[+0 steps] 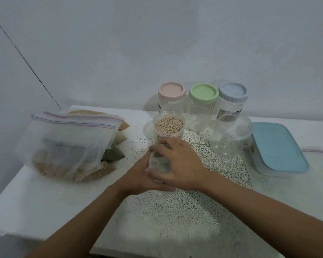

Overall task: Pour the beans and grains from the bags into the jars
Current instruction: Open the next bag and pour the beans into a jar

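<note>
Desk: one white, flat desk [36,192] is sitting against the wall, with a speckled patch [175,216] running down its middle.
Big bag: one clear, soft zip bag [67,138] is slumping on the left side of the desk.
Small bags: several little bags [113,155] of tan, dark and pale grains are poking out from it; I cannot count them all.
Box: one flat box [280,148] with a smooth blue lid and round corners is lying on the right.
Jars: five clear, round jars are sitting in the middle of the desk.
Shut jars: three are standing in a row at the back, wearing ribbed lids: the pink-lid jar [171,106], the green-lid jar [201,112] and the blue-lid jar [231,107].
Open jars: two are showing their mouths. The empty jar [231,138] is standing just in front of the blue-lid jar. The bean jar [169,135] is sitting in front of the pink-lid jar.
Left hand: the left hand [138,175] is curling its grip round the low part of the bean jar from the left.
Right hand: the right hand [181,164] is wrapping its grip round the same jar from the right.
Beans: many small, round, pale beans [169,124] are filling the bean jar nearly to the top.
</note>
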Tool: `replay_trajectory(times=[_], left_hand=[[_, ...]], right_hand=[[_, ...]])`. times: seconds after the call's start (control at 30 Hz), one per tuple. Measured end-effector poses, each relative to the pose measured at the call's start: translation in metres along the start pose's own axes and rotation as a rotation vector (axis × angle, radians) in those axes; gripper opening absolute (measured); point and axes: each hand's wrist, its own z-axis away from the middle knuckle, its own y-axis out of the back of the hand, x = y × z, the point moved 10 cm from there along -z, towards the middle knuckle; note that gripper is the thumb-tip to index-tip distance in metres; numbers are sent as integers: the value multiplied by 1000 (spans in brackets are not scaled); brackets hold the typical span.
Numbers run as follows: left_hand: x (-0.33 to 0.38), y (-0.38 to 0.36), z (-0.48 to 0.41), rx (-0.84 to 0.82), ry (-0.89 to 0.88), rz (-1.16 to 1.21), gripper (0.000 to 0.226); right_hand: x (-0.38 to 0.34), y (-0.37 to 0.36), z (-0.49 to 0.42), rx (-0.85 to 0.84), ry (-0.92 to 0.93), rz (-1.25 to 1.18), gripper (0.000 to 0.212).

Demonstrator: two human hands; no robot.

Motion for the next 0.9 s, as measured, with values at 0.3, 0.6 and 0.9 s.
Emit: replay_trajectory(times=[0.3,0.6,0.9], left_hand=[[-7,-1,-14,35,-69,15,76],[1,-8,-19,-51,1,-137,83],[-14,-5,-18,-58,19,-90,75]], right_hand=[[-3,9,-14,16,99,-158,56],[-14,4,-20,-142,321,130,77],[-44,23,-25,-371,336,8,48]])
